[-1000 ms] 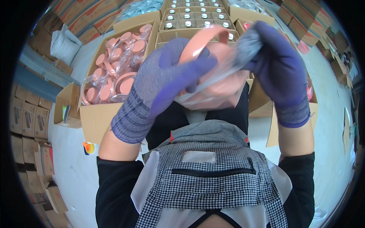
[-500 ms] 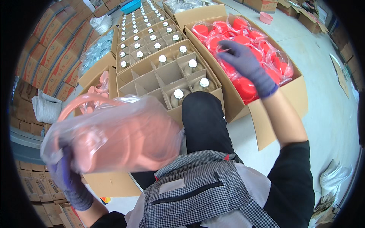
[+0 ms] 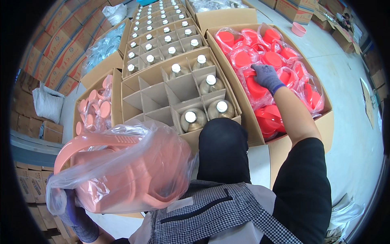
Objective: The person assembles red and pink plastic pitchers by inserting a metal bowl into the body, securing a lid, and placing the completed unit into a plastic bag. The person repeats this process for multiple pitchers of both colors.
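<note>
My left hand (image 3: 76, 215), in a purple-grey knit glove, grips the gathered end of a clear plastic bag (image 3: 61, 183) at the lower left. Inside the bag, pink plastic parts (image 3: 122, 179) with a big curved handle are nested together, tilted over my lap. To the right, my right hand (image 3: 266, 76), gloved alike, reaches into a carton of red plastic parts in clear bags (image 3: 258, 87). Its fingers are curled down on one bagged red part with a round lid; the fingertips are partly hidden.
A divided carton (image 3: 183, 87) holds several glass bottles (image 3: 191, 120) with white caps, and some cells are bare. More bottle cartons run behind it. A carton of pink parts (image 3: 95, 107) stands left, near a white sack (image 3: 48, 103). A pink basin (image 3: 298, 29) sits on the floor.
My right hand has come down from above the red parts and closed on one. The pink bag has turned and sunk slightly, still in my left hand. The view has shifted a little.
</note>
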Tool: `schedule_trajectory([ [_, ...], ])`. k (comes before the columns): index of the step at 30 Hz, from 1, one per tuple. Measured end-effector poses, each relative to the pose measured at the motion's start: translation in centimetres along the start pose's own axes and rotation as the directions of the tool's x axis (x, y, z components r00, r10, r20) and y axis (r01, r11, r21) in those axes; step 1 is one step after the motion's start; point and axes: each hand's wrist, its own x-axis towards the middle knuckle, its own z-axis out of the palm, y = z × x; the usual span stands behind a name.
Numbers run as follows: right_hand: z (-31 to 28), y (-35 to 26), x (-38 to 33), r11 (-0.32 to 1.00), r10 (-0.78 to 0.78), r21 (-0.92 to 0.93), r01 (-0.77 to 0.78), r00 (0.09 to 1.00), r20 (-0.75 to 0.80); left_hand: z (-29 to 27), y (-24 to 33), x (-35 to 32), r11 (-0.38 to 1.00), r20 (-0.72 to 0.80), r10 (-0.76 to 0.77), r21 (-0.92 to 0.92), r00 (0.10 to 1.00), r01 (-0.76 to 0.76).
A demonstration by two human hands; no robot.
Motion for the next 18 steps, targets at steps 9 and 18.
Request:
schedule_trajectory([
  [9, 2.0, -2.9, 2.7, 0.993, -0.119, -0.036, 0.114, 0.978, -0.174, 3.0, 0.3, -0.3, 0.974, 0.164, 0.104, 0.182, 0.981, -0.133],
  [18, -15.7, 3.1, -5.5, 0.987, -0.155, -0.12, 0.109, 0.848, -0.507, -2.1, 0.8, 2.2, 0.928, -0.181, 0.348, -0.07, 0.92, -0.365],
])
